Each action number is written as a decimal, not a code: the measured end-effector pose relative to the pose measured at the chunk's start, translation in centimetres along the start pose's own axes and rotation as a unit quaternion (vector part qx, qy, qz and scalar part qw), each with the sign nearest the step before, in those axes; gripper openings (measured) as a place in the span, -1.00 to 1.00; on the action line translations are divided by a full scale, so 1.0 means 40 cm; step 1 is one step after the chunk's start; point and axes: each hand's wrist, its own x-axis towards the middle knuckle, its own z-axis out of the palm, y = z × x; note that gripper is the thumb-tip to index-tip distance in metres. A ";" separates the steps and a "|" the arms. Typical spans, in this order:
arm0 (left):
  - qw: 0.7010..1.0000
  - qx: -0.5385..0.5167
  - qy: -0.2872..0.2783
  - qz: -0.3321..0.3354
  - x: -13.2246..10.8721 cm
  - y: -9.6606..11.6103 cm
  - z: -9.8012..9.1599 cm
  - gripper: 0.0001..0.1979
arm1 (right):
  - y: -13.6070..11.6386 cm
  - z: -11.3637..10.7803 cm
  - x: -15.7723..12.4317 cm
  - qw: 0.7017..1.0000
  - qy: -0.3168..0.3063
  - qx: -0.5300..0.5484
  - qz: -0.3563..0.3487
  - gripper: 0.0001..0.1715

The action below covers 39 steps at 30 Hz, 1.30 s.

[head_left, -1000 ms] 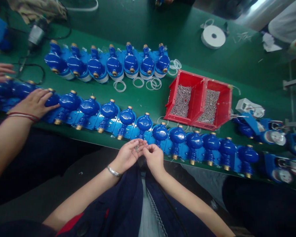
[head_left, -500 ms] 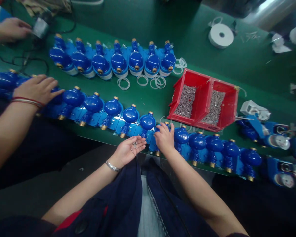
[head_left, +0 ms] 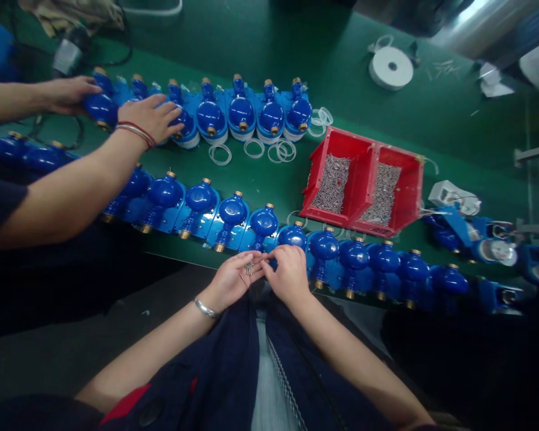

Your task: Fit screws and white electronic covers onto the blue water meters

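Observation:
Palm up, my left hand (head_left: pixel 233 278) cups several small metal screws (head_left: pixel 249 267) on its fingers. My right hand (head_left: pixel 290 272) meets its fingertips, with thumb and forefinger pinched together; whatever lies between them is too small to make out. Both hands are at the near edge of a row of blue water meter bodies with brass ends. Just beyond my right hand is one meter body (head_left: pixel 291 234), its lower part hidden by that hand. To its left sits another meter body (head_left: pixel 264 221), and to its right a further meter body (head_left: pixel 324 245).
A red two-part bin (head_left: pixel 363 224) of screws stands beyond the row. Behind are a second row of meters (head_left: pixel 241 111), clear rings (head_left: pixel 220 155) and a white roll (head_left: pixel 391 67). At left, a co-worker's hands (head_left: pixel 150 120) reach onto that back row.
My right hand has moved left and nearer, from a meter body to the fingertips of my left hand. The co-worker's banded hand has moved from the front row to the back row.

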 end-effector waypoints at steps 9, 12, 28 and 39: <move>1.000 0.016 0.000 -0.019 -0.004 -0.049 0.035 -0.82 | 0.052 0.025 -0.027 0.917 -0.072 0.313 0.235 -0.90; 0.998 0.053 -0.025 -0.032 -0.002 -0.051 0.047 -0.84 | 0.073 0.032 -0.042 0.901 -0.065 0.352 0.244 -0.86; 0.988 0.128 -0.024 -0.081 0.035 -0.035 0.035 -0.78 | 0.244 0.008 -0.030 0.978 0.053 -0.202 0.004 -0.78; 0.991 0.070 0.014 -0.117 0.016 -0.037 0.061 -0.73 | 0.242 0.004 -0.010 0.982 0.004 -0.189 -0.010 -0.76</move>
